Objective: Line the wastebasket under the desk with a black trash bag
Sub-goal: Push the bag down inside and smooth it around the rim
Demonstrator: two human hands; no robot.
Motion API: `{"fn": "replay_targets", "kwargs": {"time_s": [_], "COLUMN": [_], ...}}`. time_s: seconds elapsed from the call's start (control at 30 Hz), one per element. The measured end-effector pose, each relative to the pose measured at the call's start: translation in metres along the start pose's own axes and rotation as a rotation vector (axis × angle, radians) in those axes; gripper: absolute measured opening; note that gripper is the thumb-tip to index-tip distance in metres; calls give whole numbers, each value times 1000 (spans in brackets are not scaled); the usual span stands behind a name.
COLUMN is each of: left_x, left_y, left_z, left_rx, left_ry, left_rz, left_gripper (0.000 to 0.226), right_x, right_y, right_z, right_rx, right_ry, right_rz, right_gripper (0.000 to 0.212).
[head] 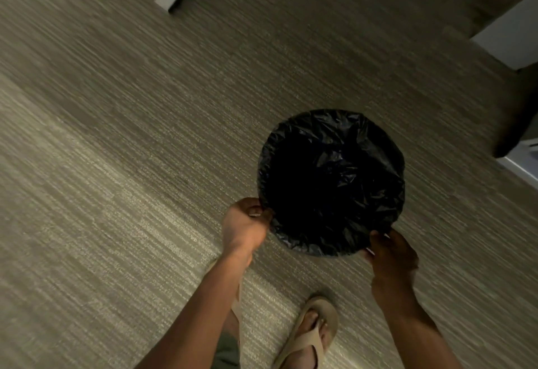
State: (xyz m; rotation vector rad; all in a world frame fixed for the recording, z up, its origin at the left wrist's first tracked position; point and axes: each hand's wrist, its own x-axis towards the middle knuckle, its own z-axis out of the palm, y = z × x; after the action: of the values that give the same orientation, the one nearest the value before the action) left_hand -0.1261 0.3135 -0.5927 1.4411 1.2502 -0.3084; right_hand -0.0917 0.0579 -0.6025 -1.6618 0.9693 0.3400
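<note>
Now both hands (317,240) on unlabelled trash bag (332,182).

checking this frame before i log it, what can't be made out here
Head view only:
- Wastebasket walls: fully covered by the black trash bag.
- Bag's bottom: lost in shadow.
- Left hand and right hand fingertips: curled under the rim.
- White furniture: cut by frame edge.
</note>
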Motion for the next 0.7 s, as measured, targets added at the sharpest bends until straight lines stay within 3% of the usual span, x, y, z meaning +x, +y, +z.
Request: {"fn": "replay_targets", "kwargs": {"time_s": [0.33, 0.53, 0.7], "left_x": [37, 99, 171], "left_y": [32, 78, 117], "left_z": [-64, -128, -169], "left_rx": [-34, -11, -64], "left_ry": [91, 178, 227], "left_rz": [52, 169, 192], "left_gripper": [7, 16, 10], "right_x": [-25, -29, -17], "right_y": [-61, -106, -139], "right_z": [76, 182, 277], "right_rx": [13, -32, -102], "right_ry": [-169, -268, -307], "right_rz": [-61, -176, -211], "right_gripper": [24, 21, 26]}}
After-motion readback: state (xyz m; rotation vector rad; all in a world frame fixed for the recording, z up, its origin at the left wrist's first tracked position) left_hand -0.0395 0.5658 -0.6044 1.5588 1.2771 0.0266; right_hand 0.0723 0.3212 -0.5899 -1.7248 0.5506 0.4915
